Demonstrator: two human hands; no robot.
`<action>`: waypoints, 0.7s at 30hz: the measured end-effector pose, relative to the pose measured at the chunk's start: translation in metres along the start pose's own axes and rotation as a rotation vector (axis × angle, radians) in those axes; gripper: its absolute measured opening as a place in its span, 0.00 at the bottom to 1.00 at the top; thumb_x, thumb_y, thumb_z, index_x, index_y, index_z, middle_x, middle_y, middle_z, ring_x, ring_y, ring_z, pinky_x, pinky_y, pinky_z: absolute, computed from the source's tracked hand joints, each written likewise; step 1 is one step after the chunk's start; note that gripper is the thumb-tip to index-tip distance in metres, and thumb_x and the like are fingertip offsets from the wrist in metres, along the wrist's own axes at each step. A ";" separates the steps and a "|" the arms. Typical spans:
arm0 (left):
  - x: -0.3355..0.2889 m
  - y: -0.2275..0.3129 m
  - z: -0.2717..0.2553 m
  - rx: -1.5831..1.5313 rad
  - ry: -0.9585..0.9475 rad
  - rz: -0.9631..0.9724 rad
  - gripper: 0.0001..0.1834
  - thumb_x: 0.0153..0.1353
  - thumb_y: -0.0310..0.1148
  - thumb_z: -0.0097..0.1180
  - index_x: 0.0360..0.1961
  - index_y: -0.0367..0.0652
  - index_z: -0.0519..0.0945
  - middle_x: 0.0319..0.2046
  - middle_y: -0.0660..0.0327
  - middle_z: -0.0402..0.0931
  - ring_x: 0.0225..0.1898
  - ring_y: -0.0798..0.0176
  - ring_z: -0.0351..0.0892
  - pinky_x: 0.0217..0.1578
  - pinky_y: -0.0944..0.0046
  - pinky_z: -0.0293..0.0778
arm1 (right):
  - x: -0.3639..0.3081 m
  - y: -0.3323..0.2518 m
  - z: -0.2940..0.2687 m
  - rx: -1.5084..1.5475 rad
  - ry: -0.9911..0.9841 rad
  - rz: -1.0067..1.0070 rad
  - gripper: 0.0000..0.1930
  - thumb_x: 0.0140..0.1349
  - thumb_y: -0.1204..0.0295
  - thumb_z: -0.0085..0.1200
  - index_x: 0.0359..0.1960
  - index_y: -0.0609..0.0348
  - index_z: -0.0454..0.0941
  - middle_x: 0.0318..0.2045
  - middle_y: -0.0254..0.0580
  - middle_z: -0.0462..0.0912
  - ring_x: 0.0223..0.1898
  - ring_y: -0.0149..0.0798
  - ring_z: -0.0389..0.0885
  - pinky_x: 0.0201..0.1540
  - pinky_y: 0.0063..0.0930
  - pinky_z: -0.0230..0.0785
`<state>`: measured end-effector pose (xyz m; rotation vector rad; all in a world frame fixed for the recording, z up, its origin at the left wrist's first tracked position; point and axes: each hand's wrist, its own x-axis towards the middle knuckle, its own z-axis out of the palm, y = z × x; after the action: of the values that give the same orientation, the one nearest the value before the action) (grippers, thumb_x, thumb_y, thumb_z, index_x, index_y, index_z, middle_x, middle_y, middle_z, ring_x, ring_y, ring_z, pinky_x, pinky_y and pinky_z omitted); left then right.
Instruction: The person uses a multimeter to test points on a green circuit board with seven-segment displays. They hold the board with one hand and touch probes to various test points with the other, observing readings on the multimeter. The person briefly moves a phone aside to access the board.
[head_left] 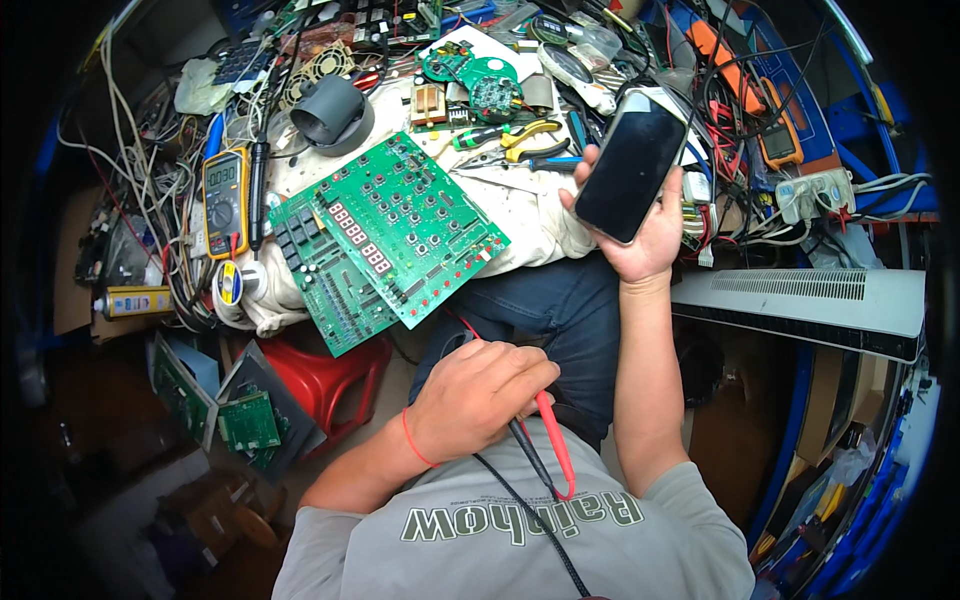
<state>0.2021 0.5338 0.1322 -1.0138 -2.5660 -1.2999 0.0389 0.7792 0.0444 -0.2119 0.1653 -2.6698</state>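
Observation:
My left hand [482,385] is closed around a red test probe [553,435] and a black test probe [530,450], held in front of my shirt. Their leads trail over the shirt and below the hand. In my raised right hand [645,245] lies a smartphone [630,170], its dark screen facing up and fingers around its edges. Left of the phone, a green circuit board [420,215] with buttons and seven-segment displays overlaps a second green circuit board [335,290]. Both reach past the bench's front edge. A yellow multimeter [226,200] stands to their left.
Pliers [530,140], a grey plastic tube [333,112] and round green boards [490,85] crowd the bench behind. Tangled cables and an orange meter [780,130] sit at right, above a white vented panel [800,285]. A red stool [325,375] stands lower left.

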 end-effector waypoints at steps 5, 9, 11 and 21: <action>0.001 0.000 -0.001 -0.003 -0.019 -0.005 0.20 0.51 0.27 0.71 0.47 0.41 0.81 0.43 0.60 0.83 0.39 0.55 0.83 0.38 0.59 0.75 | 0.004 0.019 0.004 -0.038 0.049 0.086 0.44 0.75 0.34 0.32 0.74 0.61 0.63 0.67 0.67 0.72 0.64 0.63 0.76 0.69 0.67 0.64; 0.000 -0.001 -0.002 -0.012 -0.029 -0.011 0.20 0.51 0.26 0.71 0.47 0.41 0.81 0.42 0.58 0.83 0.38 0.53 0.83 0.37 0.58 0.75 | 0.008 0.026 0.007 -0.111 0.052 0.107 0.43 0.76 0.35 0.28 0.76 0.60 0.60 0.65 0.66 0.74 0.59 0.64 0.81 0.63 0.66 0.72; -0.001 -0.002 -0.002 -0.021 -0.027 -0.011 0.20 0.51 0.26 0.71 0.47 0.40 0.81 0.42 0.57 0.83 0.38 0.52 0.83 0.37 0.58 0.75 | 0.009 0.026 0.008 -0.084 0.033 0.130 0.44 0.76 0.35 0.28 0.76 0.60 0.59 0.65 0.67 0.73 0.60 0.65 0.80 0.63 0.67 0.72; -0.003 -0.007 0.001 0.006 -0.050 0.014 0.19 0.57 0.31 0.67 0.49 0.41 0.80 0.44 0.59 0.81 0.39 0.57 0.82 0.37 0.59 0.74 | 0.017 0.022 0.012 -0.252 0.133 0.127 0.43 0.76 0.35 0.28 0.76 0.59 0.60 0.65 0.61 0.75 0.59 0.62 0.81 0.60 0.60 0.77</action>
<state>0.2006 0.5307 0.1257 -1.0755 -2.5926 -1.2781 0.0354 0.7509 0.0544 -0.0978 0.5405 -2.5318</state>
